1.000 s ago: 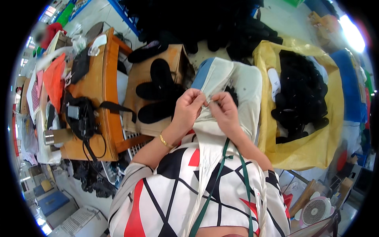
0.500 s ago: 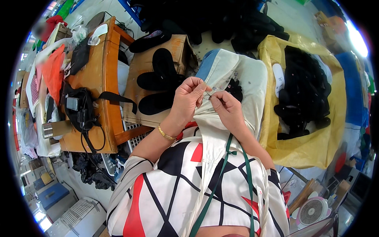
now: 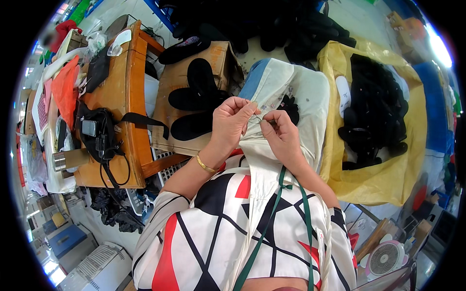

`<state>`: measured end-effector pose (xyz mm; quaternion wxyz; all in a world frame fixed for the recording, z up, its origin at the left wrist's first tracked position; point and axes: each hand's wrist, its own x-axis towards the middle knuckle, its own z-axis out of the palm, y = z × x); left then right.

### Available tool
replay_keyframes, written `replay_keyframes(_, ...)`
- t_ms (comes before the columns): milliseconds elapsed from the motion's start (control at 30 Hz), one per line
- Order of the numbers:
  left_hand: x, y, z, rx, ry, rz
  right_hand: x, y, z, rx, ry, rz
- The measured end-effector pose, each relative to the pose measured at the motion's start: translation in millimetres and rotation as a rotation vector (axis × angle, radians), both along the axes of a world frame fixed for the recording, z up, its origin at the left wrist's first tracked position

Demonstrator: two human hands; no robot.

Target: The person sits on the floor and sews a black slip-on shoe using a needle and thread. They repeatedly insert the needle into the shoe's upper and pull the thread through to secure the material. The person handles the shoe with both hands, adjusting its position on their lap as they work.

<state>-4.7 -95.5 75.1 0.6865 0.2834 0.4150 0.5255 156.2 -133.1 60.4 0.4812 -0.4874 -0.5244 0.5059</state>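
A thin dark thread [image 3: 256, 118] runs between my two hands above my lap. My left hand [image 3: 231, 120] pinches one part of it between thumb and forefinger. Its other end goes into the pinched fingers of my right hand [image 3: 283, 137], slightly lower and to the right. Whether a needle is in either pinch is too small to tell. A tangled black bundle [image 3: 291, 108] lies just beyond my right hand on the pale apron [image 3: 310, 92], which has small scraps on it.
Black slipper-like pieces [image 3: 201, 80] rest on a cardboard box [image 3: 167, 80] to the left. Beyond it stands a wooden table [image 3: 133, 106] with a black bag [image 3: 97, 131]. A yellow sack [image 3: 412, 126] holding black pieces is at the right. More dark pieces [image 3: 272, 24] are heaped ahead.
My right hand has shifted slightly, its fingers rising a little, and the thread now forms a visible loop between the hands. My left hand stays almost in place.
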Motion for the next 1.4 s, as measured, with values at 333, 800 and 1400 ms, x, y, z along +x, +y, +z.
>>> replay_keyframes(333,0.4,-1.6,-0.6,0.052,0.026,-0.010,0.0,-0.8,0.7,-0.037,0.090,-0.010)
replay_keyframes(800,-2.1,1.7,-8.3,-0.010,-0.189,-0.070,4.5,0.6,4.4,-0.219,0.286,0.077)
replay_keyframes(1400,-0.8,2.7,-13.3,-0.002,-0.048,-0.069,8.4,-1.2,-1.0,-0.047,0.086,-0.061)
